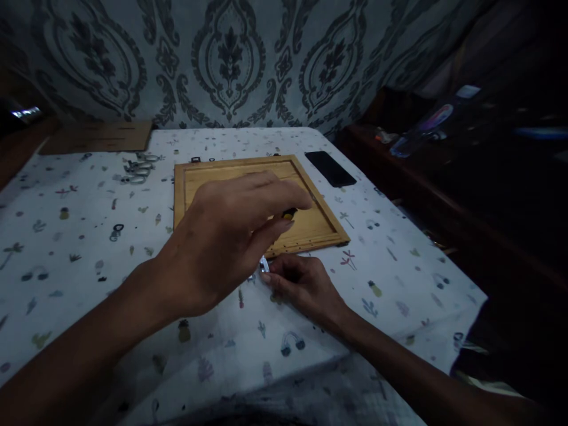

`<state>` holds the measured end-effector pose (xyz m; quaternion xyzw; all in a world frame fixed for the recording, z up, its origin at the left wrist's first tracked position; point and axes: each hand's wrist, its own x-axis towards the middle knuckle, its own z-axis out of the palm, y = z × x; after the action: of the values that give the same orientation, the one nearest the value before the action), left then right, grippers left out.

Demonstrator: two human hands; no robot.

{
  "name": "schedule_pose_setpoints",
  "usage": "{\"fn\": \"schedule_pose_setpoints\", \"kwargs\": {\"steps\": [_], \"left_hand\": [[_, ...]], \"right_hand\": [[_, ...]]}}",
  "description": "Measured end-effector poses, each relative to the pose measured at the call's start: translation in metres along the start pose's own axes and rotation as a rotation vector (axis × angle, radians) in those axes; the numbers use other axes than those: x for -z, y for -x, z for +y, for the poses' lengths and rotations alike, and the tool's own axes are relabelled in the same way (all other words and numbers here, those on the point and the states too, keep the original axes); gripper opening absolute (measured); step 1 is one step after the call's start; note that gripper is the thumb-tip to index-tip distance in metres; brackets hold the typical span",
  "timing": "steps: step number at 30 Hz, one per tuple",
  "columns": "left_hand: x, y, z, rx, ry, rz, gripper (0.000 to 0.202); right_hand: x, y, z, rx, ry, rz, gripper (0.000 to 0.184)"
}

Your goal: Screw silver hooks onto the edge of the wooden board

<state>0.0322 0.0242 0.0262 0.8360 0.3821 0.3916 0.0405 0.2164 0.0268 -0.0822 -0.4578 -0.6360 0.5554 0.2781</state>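
My left hand (231, 236) is over the near part of a framed wooden panel (306, 228), its fingers curled round a small yellow-and-black handle (289, 214). Most of that tool is hidden by the hand. Just below the panel's near edge, my right hand (306, 284) rests low at the cloth, thumb and fingers pinching a small shiny metal piece (264, 264). Its far part is covered by my left hand. Small dark holes or marks run along the panel's near edge.
A black phone (331, 168) lies right of the panel. Several metal fittings (138, 169) sit at the left on the printed tablecloth (110, 296), with cardboard (100, 137) behind them. Beyond the table's right edge lies a plastic bottle (432, 121). A patterned wall (275, 65) closes the back.
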Motion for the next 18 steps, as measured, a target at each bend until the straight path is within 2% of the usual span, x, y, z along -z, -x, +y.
{"fn": "schedule_pose_setpoints", "kwargs": {"steps": [5,18], "left_hand": [[-0.0012,0.0,-0.0003,0.006,0.008,-0.012,0.014],[-0.0008,0.0001,-0.0025,0.026,-0.085,0.127,0.01]], "right_hand": [[-0.0002,-0.0002,-0.0004,-0.006,-0.008,0.006,0.031],[-0.0013,-0.0006,-0.0011,-0.014,0.0,0.026,0.035]]}}
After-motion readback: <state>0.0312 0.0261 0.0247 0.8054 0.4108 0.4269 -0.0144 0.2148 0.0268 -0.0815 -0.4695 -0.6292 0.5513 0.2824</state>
